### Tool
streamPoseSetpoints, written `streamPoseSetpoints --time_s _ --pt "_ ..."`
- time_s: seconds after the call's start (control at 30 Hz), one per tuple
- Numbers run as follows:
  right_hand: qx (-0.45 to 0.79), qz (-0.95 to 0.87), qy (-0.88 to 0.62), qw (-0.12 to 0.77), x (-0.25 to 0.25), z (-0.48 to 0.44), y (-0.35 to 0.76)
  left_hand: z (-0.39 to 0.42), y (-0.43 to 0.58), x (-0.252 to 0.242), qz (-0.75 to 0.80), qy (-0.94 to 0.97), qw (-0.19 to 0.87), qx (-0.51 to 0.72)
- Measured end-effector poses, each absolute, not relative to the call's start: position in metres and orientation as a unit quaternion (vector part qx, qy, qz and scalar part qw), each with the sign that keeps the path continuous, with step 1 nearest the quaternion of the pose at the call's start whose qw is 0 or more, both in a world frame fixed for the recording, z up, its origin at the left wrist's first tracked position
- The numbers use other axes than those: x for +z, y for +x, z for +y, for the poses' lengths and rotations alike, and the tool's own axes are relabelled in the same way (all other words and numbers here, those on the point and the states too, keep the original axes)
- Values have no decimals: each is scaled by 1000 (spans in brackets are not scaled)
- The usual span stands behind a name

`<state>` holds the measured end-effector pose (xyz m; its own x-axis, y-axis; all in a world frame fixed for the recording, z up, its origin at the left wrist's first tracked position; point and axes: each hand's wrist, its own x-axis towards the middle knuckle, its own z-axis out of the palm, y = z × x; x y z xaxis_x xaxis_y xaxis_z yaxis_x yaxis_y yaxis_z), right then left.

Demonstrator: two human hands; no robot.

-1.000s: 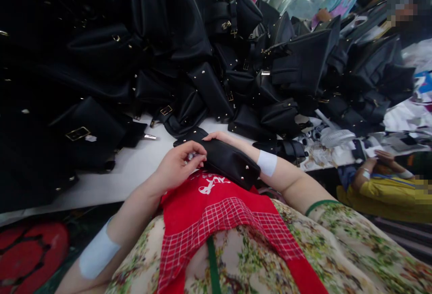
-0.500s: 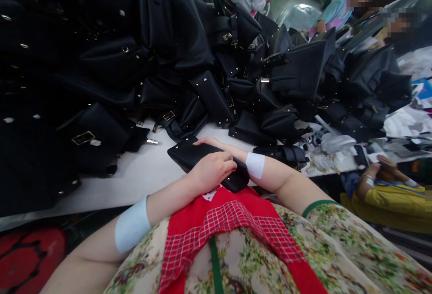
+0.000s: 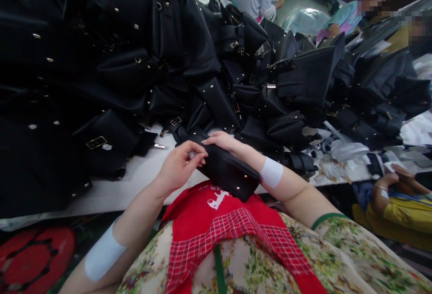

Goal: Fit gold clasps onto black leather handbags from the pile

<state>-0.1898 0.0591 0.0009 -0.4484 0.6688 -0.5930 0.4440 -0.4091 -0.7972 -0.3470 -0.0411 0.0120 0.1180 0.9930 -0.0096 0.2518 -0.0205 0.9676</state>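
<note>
A black leather-like handbag point(image 3: 222, 165) with small metal studs lies tilted against the table's near edge, close to my red apron. My right hand point(image 3: 224, 143) grips its far side, with the fingers laid over the top. My left hand point(image 3: 182, 163) is just left of the bag, its thumb and fingers pinched together. A small pale bit seems to show between those fingertips, too small to name. Part of the bag's far end is hidden behind my hands.
Many black bags point(image 3: 216, 100) with gold buckles are heaped across the white table point(image 3: 141, 181). Clear plastic scraps point(image 3: 327, 172) lie at the right. A co-worker in yellow point(image 3: 398, 204) sits at the right; other people are beyond the heap. A red round stool point(image 3: 37, 258) stands lower left.
My left hand has moved left, from on top of the bag to beside its left end. The bag has turned so its studded near end shows more. The view has shifted slightly.
</note>
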Motion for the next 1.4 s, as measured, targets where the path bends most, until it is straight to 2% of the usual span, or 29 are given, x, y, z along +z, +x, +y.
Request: streamPoseSetpoints --time_s 0.1,0.17,0.23,0.3,0.43,0.53,0.67,0.73,0.87,1.03,1.2,1.4 --pt "428 -806 -408 32 53 41 -182 -42 -382 4 606 433 429 511" --pt "276 -907 -318 -13 74 19 -180 -45 -400 -3 623 361 399 568" --pt "202 -947 -241 -60 68 -2 -183 -48 -413 -11 628 295 380 611" --pt "171 -961 -191 -105 36 -16 -189 -50 -419 -21 629 244 373 637" --pt "191 -946 -186 -183 -48 -17 -192 -55 -418 -37 646 224 391 616" --pt "244 -926 -229 -174 -78 -2 -178 -59 -415 -44 659 234 406 589" --pt "254 -882 -386 -97 -77 29 -155 -63 -412 -53 672 231 423 562" --pt "247 -853 -451 -89 -75 43 -148 -63 -408 -59 671 240 461 529" --pt "263 -840 -464 -100 -86 52 -148 -60 -389 -75 652 321 543 421" --pt "283 -837 -455 -113 -107 46 -160 -53 -356 -110 662 532 478 224" --pt "297 -838 -445 -113 -113 43 -163 -39 -330 -135 660 590 442 148" --pt "300 -833 -455 -96 -109 38 -155 -19 -319 -139 643 631 428 70"
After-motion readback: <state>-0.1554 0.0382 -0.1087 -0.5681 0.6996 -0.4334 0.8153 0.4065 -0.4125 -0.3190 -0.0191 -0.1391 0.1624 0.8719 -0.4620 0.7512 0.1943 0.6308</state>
